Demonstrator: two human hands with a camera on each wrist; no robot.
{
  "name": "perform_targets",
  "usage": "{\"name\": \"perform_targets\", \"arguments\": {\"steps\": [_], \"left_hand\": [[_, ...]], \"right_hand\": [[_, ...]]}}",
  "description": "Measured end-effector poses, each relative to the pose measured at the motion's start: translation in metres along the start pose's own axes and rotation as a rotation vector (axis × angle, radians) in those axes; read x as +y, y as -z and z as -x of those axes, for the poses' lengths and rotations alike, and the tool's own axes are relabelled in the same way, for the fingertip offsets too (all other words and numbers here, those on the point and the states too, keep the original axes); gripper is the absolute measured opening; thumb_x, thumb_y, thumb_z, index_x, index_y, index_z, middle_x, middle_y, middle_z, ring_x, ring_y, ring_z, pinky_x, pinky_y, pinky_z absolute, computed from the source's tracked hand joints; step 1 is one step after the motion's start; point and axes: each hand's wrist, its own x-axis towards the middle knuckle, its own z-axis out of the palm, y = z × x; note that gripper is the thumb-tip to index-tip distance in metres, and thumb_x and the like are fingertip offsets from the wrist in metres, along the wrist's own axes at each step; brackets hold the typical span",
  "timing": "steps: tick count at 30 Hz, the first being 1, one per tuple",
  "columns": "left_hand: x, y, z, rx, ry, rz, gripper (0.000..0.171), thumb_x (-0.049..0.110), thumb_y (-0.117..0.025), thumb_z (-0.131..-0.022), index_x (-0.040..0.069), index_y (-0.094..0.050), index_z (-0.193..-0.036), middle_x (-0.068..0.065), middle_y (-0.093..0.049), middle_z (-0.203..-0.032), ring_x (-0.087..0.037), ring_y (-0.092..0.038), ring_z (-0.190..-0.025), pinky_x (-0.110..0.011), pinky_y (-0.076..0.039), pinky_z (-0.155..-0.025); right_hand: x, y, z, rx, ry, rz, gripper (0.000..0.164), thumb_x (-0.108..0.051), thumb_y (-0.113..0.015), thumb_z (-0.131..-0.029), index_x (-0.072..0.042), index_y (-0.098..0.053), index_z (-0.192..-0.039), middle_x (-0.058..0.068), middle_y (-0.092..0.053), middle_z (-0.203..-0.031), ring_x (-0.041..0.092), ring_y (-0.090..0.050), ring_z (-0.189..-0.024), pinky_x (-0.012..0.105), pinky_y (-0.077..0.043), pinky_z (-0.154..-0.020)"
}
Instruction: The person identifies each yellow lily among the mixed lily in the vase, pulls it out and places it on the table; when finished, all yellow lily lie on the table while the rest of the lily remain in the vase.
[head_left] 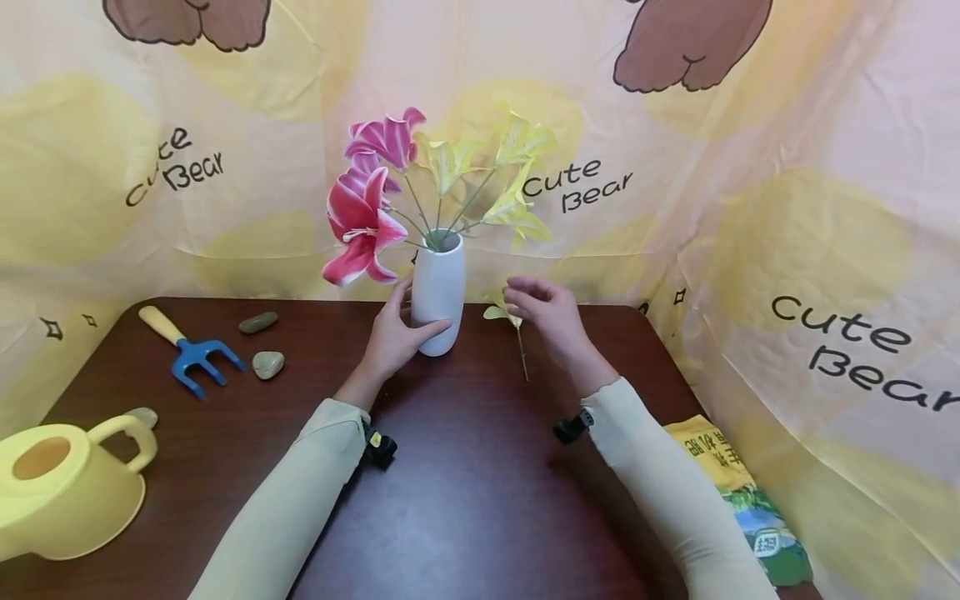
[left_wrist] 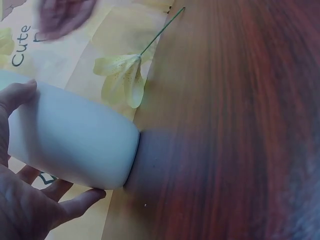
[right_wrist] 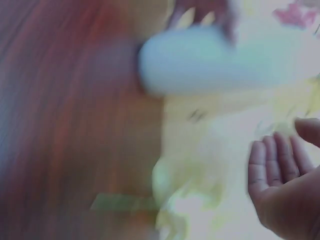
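A yellow watering can [head_left: 78, 492], a blue-tined hand fork [head_left: 197, 357] and three stones [head_left: 268, 364] sit at left on a dark tabletop [head_left: 435, 508], a yellow-and-green printed bag [head_left: 753, 510] at right, a "Cute Bear" backdrop [head_left: 480, 42] on the far side.

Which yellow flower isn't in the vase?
The single yellow flower lying at the table's far edge, near the right hand; the other yellow flowers stand in the white vase.

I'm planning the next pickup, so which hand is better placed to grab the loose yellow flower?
Probably the right hand: it looks empty and is close to the loose yellow flower, while the left hand grips the white vase.
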Motion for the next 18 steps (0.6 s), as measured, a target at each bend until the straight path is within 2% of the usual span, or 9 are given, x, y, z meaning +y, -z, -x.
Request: {"name": "perform_targets", "arguments": {"steps": [3, 6, 12, 15, 18], "left_hand": [[0.000, 0.001, 0.000, 0.001, 0.002, 0.002, 0.097, 0.041, -0.095, -0.091, 0.033, -0.040, -0.171, -0.012, -0.057, -0.164, -0.045, -0.063, -0.142, -0.069, -0.054, -0.119], [0.000, 0.001, 0.001, -0.003, 0.000, 0.004, 0.097, 0.041, -0.095, -0.092, 0.032, -0.040, -0.171, -0.014, -0.058, -0.163, -0.045, -0.063, -0.142, -0.069, -0.054, -0.119], [-0.001, 0.000, 0.000, -0.009, -0.014, 0.010, 0.096, 0.038, -0.095, -0.092, 0.031, -0.040, -0.171, -0.014, -0.058, -0.163, -0.045, -0.064, -0.141, -0.069, -0.054, -0.119], [-0.002, 0.000, -0.001, -0.010, -0.011, 0.007, 0.097, 0.039, -0.094, -0.092, 0.032, -0.040, -0.172, -0.014, -0.057, -0.164, -0.045, -0.063, -0.142, -0.069, -0.053, -0.119], [-0.001, 0.001, -0.001, -0.009, -0.008, 0.005, 0.097, 0.039, -0.094, -0.093, 0.033, -0.039, -0.172, -0.014, -0.056, -0.165, -0.045, -0.062, -0.143, -0.070, -0.053, -0.120]], "right_hand": [[-0.015, -0.028, -0.001, 0.009, 0.056, -0.188, 0.023, -0.006, -0.077, -0.105, -0.001, -0.076, -0.128, 0.004, -0.082, -0.115, 0.015, -0.080, -0.106, 0.029, -0.068, -0.096], [-0.023, -0.054, -0.005, 0.041, 0.080, -0.334, 0.015, -0.004, -0.075, -0.106, -0.006, -0.078, -0.121, 0.000, -0.083, -0.109, 0.018, -0.080, -0.108, 0.030, -0.067, -0.098], [-0.029, -0.088, -0.020, 0.121, 0.111, -0.495, 0.018, -0.006, -0.074, -0.107, -0.004, -0.077, -0.125, -0.004, -0.084, -0.106, 0.016, -0.077, -0.110, 0.034, -0.061, -0.106], [-0.033, -0.101, -0.027, 0.154, 0.111, -0.549, 0.010, -0.006, -0.075, -0.106, -0.011, -0.081, -0.113, -0.005, -0.084, -0.100, 0.013, -0.077, -0.104, 0.032, -0.059, -0.102], [-0.037, -0.112, -0.032, 0.193, 0.097, -0.588, 0.014, -0.006, -0.077, -0.105, -0.018, -0.082, -0.099, -0.006, -0.083, -0.095, 0.012, -0.077, -0.097, 0.028, -0.058, -0.094]]}}
